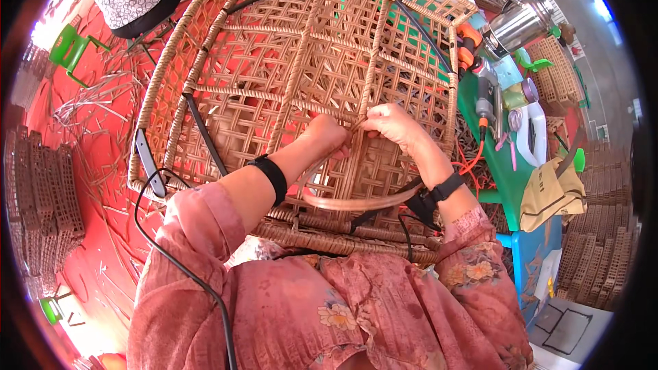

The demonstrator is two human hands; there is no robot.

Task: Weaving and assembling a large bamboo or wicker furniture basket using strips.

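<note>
A large woven rattan panel (264, 62), with wrapped ribs and a raised rim, lies in front of me. My left hand (327, 136) is closed at a wrapped rib near the middle of the panel; a flat brown rattan strip (356, 203) curves up toward it. My right hand (394, 125) pinches a thin piece of strip beside the same rib, its fingertips close to the left hand's. The strip bows in a loop below both hands, over the weave. Its ends are hidden by the fingers and the weave. Black bands circle both my forearms.
Dark flat bars (200, 133) brace the panel's corners. At right, a green table (504, 192) carries orange-and-grey power tools (485, 99), a jar and a brown paper bag (554, 195). A steel container (521, 24) stands beyond. Stacked woven panels (44, 188) flank both sides; loose strips litter the red floor.
</note>
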